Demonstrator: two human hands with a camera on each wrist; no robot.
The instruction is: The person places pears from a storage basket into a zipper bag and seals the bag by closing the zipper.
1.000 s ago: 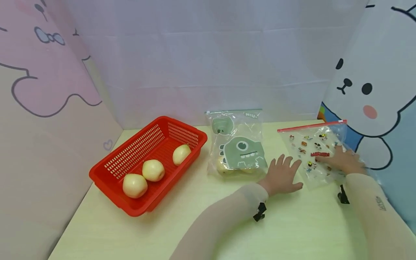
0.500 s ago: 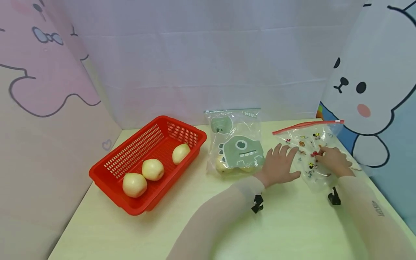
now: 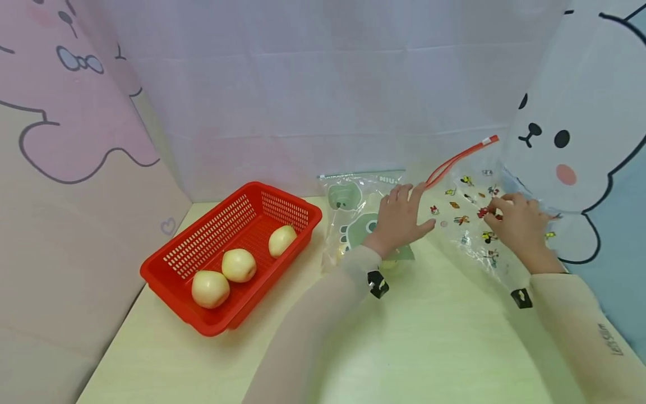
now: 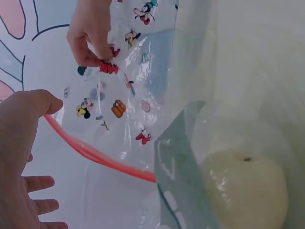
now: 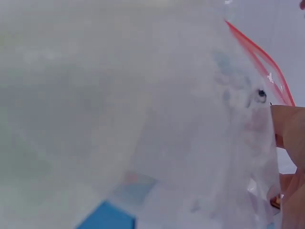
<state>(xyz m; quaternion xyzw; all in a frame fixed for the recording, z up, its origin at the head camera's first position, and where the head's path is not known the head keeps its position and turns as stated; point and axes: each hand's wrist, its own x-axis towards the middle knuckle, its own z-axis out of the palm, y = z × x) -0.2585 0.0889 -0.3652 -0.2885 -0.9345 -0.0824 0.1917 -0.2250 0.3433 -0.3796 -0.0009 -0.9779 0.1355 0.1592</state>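
My right hand (image 3: 520,227) pinches a clear zip bag (image 3: 461,219) printed with small cartoon figures, thumb and finger on its front near the red lettering. The bag stands raised, its red zip edge (image 3: 474,148) slanting up to the right with its two strips parted on the left. My left hand (image 3: 401,216) has its fingers spread over a second zip bag (image 3: 343,196) with a green monster print, near the red zip's lower end. Inside that second bag a pale yellow round fruit (image 4: 245,191) shows in the left wrist view. The cartoon bag fills most of the right wrist view.
A red plastic basket (image 3: 202,241) stands on the left of the pale table (image 3: 404,348), holding three pale yellow fruits (image 3: 239,265). Behind the table hangs a light cloth wall (image 3: 328,95), and printed cartoon panels (image 3: 550,168) close off both sides.
My right hand goes from lying flat on the cartoon bag to pinching it, and the bag is raised off the table. My left hand shifts left and up, over the green-print bag.
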